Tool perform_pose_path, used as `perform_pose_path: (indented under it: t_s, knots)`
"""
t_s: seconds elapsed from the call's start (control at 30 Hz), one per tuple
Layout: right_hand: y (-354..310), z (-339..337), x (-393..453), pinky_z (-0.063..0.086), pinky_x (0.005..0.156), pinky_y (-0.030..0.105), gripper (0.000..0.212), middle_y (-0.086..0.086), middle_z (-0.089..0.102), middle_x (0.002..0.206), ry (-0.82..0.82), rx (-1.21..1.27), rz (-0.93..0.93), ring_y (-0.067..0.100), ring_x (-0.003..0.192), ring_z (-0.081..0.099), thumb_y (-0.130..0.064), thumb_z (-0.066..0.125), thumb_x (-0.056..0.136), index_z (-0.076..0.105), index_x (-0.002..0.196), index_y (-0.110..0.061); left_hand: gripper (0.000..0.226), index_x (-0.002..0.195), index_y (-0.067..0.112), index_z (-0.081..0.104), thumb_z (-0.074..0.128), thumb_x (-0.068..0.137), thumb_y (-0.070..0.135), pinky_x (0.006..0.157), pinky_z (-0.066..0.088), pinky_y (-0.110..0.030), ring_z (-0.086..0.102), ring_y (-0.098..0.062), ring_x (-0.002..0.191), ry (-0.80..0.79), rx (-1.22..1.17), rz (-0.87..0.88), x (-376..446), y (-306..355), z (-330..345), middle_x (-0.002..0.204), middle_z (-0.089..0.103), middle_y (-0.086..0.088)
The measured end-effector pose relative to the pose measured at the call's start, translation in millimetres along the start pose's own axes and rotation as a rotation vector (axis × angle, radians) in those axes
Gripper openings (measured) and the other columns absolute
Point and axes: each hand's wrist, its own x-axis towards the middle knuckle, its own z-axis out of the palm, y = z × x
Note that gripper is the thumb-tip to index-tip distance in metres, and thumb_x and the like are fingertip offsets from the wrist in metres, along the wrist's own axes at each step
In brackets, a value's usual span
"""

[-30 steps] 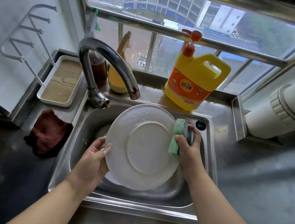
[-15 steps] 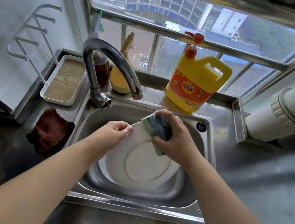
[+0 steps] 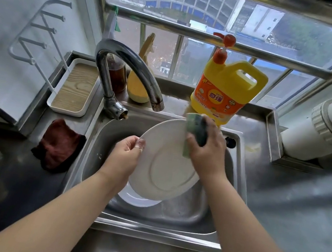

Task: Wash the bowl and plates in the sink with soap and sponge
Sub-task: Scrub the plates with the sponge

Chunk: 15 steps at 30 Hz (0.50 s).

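Steel sink (image 3: pixel 237 183) below window | left hand (image 3: pixel 125 158) pinched white plate (image 3: pixel 164 170) rim, tilted above basin | right hand (image 3: pixel 207 153) fingers clamped on green sponge (image 3: pixel 196 129) against plate's upper edge | soap jug (image 3: pixel 224 91) behind

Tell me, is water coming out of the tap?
Off. No stream falls from the faucet spout above the white plate, which the left hand holds tilted over the sink.
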Motion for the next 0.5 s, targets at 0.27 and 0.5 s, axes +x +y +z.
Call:
perform_pose_path:
  t_s: [0.27,0.5]
  knots:
    - [-32,23,-27,0.029,0.111,0.038,0.064,0.007,0.031,0.15,-0.088,-0.02,-0.207,0.024,0.136,0.03,-0.034,0.065,0.082,0.039,0.141,-0.03,0.028,0.077,0.01,0.056,0.045,0.101,0.017,0.054,0.042,-0.025,0.049,-0.011,0.057,-0.009,0.02,0.011,-1,-1,0,0.066,0.057,-0.004]
    - [-1,7,-1,0.041,0.105,0.047,0.057,0.004,0.044,0.137,-0.006,0.094,0.028,0.02,0.12,0.044,-0.033,0.063,0.087,0.038,0.138,-0.029,0.03,0.075,0.014,0.059,0.045,0.101,0.019,0.053,0.041,-0.019,0.048,-0.006,0.055,0.046,-0.026,0.005,-1,-5,-6,0.058,0.058,0.008]
